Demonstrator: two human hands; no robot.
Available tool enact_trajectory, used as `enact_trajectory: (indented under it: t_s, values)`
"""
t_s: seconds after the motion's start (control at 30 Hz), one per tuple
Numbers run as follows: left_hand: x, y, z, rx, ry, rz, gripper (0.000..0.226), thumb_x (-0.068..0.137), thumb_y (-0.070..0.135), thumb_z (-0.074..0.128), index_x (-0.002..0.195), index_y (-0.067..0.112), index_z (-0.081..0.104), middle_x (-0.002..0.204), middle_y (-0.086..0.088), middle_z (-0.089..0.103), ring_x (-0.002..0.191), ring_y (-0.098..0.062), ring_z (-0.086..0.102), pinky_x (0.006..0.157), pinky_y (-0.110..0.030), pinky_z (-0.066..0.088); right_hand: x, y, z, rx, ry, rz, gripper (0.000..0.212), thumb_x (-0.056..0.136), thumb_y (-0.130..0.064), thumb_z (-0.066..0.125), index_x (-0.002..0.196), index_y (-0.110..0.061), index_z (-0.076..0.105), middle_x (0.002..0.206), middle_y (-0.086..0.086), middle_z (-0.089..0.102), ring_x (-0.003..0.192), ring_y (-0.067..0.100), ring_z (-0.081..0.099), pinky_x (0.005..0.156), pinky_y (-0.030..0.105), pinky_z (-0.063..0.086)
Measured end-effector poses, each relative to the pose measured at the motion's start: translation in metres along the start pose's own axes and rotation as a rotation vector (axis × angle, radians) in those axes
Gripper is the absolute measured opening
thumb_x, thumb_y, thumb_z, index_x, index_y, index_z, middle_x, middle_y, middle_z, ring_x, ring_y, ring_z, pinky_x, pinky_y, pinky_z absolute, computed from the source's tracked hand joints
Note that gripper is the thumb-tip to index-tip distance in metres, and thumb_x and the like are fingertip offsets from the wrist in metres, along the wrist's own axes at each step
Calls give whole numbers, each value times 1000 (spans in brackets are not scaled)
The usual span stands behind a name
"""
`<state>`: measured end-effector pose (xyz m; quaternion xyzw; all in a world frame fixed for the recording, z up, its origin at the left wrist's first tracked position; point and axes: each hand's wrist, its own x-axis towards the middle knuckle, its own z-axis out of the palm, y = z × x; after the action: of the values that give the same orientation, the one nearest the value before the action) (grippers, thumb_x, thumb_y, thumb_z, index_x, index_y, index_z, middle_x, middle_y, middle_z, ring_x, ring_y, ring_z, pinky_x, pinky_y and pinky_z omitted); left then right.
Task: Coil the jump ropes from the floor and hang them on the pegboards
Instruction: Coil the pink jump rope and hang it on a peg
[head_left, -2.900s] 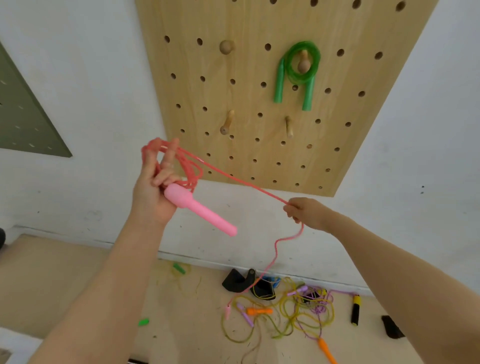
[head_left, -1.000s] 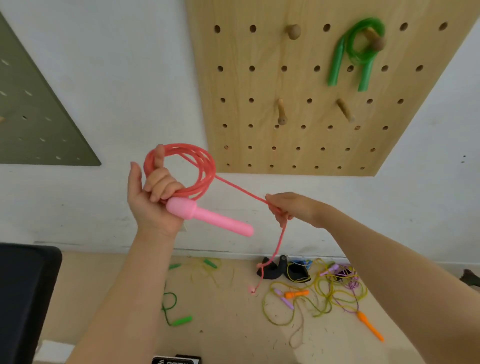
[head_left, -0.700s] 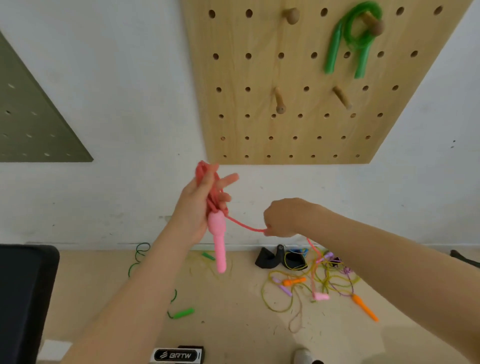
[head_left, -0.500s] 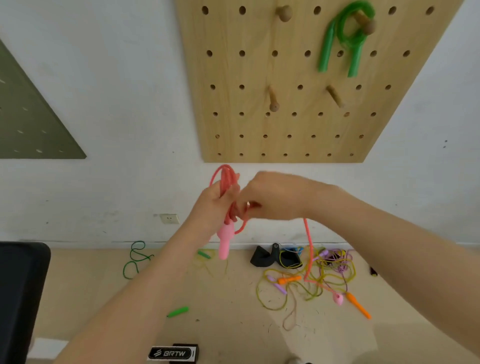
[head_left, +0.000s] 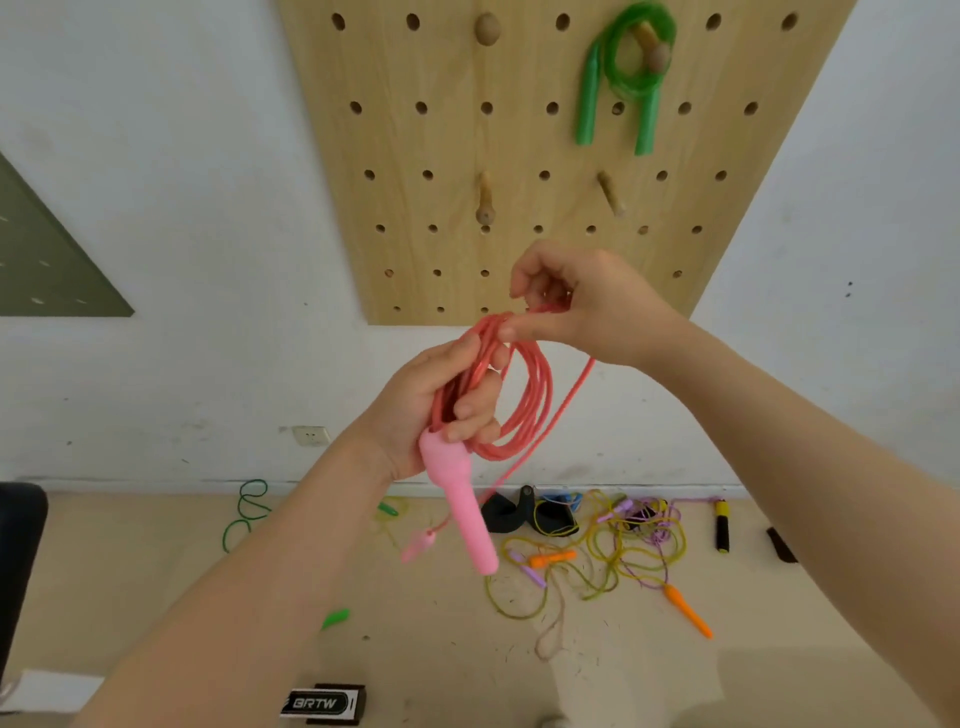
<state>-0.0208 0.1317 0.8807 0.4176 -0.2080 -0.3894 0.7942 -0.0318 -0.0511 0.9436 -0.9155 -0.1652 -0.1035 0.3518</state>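
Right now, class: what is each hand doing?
Left hand: grips the coiled pink jump rope.
Right hand: pinches the same rope's top loop.

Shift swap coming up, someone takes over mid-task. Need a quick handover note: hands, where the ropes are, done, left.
Left hand grips the pink rope coil with one pink handle hanging below it.
Right hand pinches the cord at the top of the coil; a loose tail runs down to the second pink handle, which dangles free.
Done: green rope hangs coiled on a peg of the wooden pegboard.
Left: wind in the pink tail and hang it on a free peg; then coil the tangled ropes and loose green cord on the floor.
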Motion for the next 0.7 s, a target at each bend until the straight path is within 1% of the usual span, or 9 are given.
enact_trajectory:
  t_s: [0.1, 0.2, 0.3, 0.37, 0.43, 0.5, 0.57, 0.63, 0.7]
  values:
    - [7, -1, 6, -128, -136, 7, 24, 85, 34, 59, 85, 11, 65, 52, 4, 55, 29, -1, 45, 46, -19, 45, -2, 6, -4, 108, -166, -35, 31, 86, -26, 65, 115, -15, 61, 98, -8, 59, 74, -6, 55, 70, 9, 40]
    - [12, -6, 14, -202, -156, 41, 21, 88, 30, 56, 87, 10, 64, 54, 7, 55, 34, -2, 50, 53, -20, 49, -6, 12, -3, 336, -335, -25, 28, 93, -20, 50, 118, -13, 58, 107, -4, 63, 100, 5, 59, 87, 14, 44]
    - [14, -16, 19, -186, -106, 58, 18, 86, 30, 58, 84, 14, 66, 53, 9, 53, 40, -3, 52, 63, -21, 52, -3, 18, -6, 289, -340, -18, 27, 92, -26, 52, 101, -4, 65, 84, 13, 67, 76, 26, 60, 73, 34, 49]
    - [16, -27, 23, -215, -143, 27, 18, 89, 28, 53, 88, 13, 65, 59, 7, 56, 53, -8, 56, 76, -25, 52, -3, 21, -14, 293, -406, -14, 23, 89, -28, 57, 87, -7, 65, 59, 5, 55, 54, 20, 45, 54, 33, 38]
    - [20, -31, 31, -234, -174, -8, 20, 92, 25, 48, 91, 11, 63, 65, 3, 59, 66, -13, 58, 84, -28, 48, -4, 25, -22, 375, -472, -1, 20, 83, -31, 63, 78, -12, 64, 50, -4, 45, 46, 9, 37, 47, 25, 28]
    - [25, -31, 39, -160, -131, -14, 16, 83, 29, 57, 82, 15, 63, 56, 6, 54, 57, -11, 54, 74, -25, 50, -3, 30, -28, 407, -480, 21, 27, 74, -36, 64, 77, -9, 65, 47, -4, 43, 42, 6, 35, 43, 21, 25]
    - [29, -29, 47, -75, 13, 0, 25, 65, 39, 73, 65, 19, 59, 40, 12, 39, 40, -6, 42, 55, -22, 48, -3, 36, -29, 429, -461, 32, 32, 75, -36, 70, 80, -5, 64, 49, 0, 44, 43, 8, 37, 44, 22, 27]
    - [32, -28, 54, 12, 149, 69, 41, 53, 48, 82, 54, 22, 50, 34, 14, 28, 31, -2, 30, 44, -17, 40, -2, 46, -27, 473, -472, 42, 27, 79, -37, 64, 79, -10, 64, 53, 1, 51, 47, 11, 41, 47, 23, 29]
    - [35, -29, 58, -21, 229, 177, 46, 53, 49, 83, 52, 22, 46, 34, 14, 22, 31, -3, 22, 42, -16, 38, -5, 60, -24, 543, -505, 84, 37, 81, -53, 54, 75, -19, 65, 58, -2, 58, 53, 20, 42, 51, 27, 29]
